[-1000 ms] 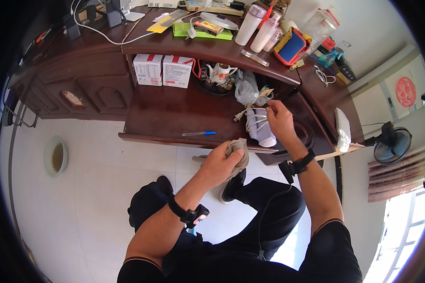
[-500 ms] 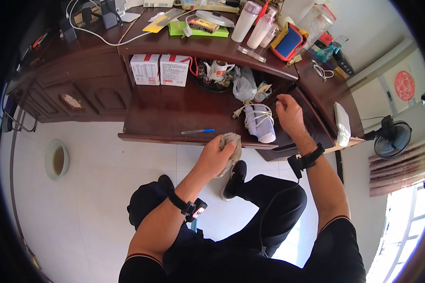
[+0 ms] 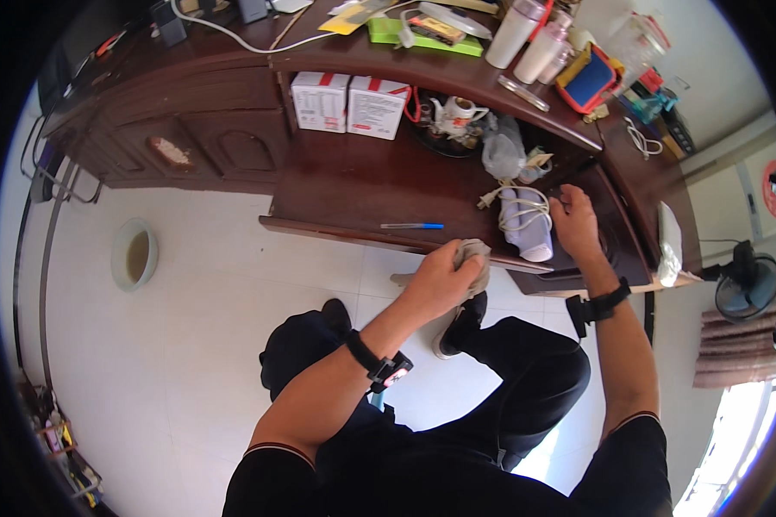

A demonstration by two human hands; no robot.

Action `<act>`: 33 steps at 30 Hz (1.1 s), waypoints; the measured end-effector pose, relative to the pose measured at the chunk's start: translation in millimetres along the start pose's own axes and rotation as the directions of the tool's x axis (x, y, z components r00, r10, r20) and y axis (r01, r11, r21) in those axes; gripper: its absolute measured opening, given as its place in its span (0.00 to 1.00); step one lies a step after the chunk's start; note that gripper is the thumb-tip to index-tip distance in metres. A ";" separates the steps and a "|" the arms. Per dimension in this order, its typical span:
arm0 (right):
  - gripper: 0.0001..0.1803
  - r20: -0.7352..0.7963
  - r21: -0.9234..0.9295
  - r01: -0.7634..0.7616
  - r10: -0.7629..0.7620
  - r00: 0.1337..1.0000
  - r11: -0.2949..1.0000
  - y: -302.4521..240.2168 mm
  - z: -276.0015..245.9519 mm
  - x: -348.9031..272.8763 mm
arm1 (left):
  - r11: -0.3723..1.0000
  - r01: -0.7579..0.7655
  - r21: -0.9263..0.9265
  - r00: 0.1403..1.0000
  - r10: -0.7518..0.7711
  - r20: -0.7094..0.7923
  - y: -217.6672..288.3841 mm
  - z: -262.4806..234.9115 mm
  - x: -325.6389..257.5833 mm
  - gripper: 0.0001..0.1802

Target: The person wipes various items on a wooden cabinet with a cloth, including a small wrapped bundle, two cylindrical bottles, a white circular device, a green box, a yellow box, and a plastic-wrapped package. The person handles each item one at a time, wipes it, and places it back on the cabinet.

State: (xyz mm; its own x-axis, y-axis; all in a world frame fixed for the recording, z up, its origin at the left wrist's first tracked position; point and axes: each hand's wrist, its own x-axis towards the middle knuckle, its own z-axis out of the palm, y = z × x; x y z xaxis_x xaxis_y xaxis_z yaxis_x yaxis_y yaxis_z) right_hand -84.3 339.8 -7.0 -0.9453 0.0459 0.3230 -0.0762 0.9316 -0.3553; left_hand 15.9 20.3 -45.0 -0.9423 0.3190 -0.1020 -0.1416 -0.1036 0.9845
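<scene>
Right hand (image 3: 579, 226) moved off the cord (image 3: 533, 206); half open, seemingly empty, beside the purple dryer (image 3: 536, 241) near the shelf's (image 3: 362, 191) front edge. Left hand (image 3: 442, 283) squeezes cloth (image 3: 478, 257); keep loops snug.

Counted 2 hands (image 3: 444, 280), center and right of center. There was 1 cloth (image 3: 476, 261) and 1 pen (image 3: 412, 226) at center, 1 corded unit (image 3: 530, 237) right of them. Upper middle had 2 boxes (image 3: 320, 104), 1 teapot (image 3: 457, 114) and 1 bag (image 3: 502, 155). Upper right had 3 bottles (image 3: 515, 34), 1 pouch (image 3: 591, 82). Left side had 1 basin (image 3: 151, 259), right edge 1 fan (image 3: 747, 289), 1 curtain (image 3: 737, 351). Below center, 2 wrist straps (image 3: 366, 353) and 2 shoes (image 3: 464, 326) showed.
</scene>
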 end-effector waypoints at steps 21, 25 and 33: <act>0.19 0.649 0.679 -0.527 -0.082 0.756 0.511 -146.5 4.2 -119.4 | 0.866 -0.056 -0.496 0.997 0.073 0.015 15.7 -23.6 -3.6 0.14; 0.12 0.533 0.752 -0.508 0.066 0.843 0.421 -158.6 -5.1 -117.4 | 0.934 -0.125 -0.336 0.991 0.131 -0.003 15.1 -19.5 -8.6 0.20; 0.11 0.387 0.788 -0.359 0.051 0.921 0.500 -189.6 -9.8 -97.1 | 0.987 -0.162 -0.008 0.987 0.161 -0.027 25.6 -18.8 -19.0 0.25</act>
State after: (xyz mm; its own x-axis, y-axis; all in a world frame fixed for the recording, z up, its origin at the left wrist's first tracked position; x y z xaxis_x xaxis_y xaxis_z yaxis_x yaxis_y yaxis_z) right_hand 25.0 162.3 37.7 -0.9970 -0.0497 -0.0601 0.0511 0.1655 -0.9849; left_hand 24.4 -6.2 -20.5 -0.9607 0.2721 0.0543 0.0100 -0.1616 0.9868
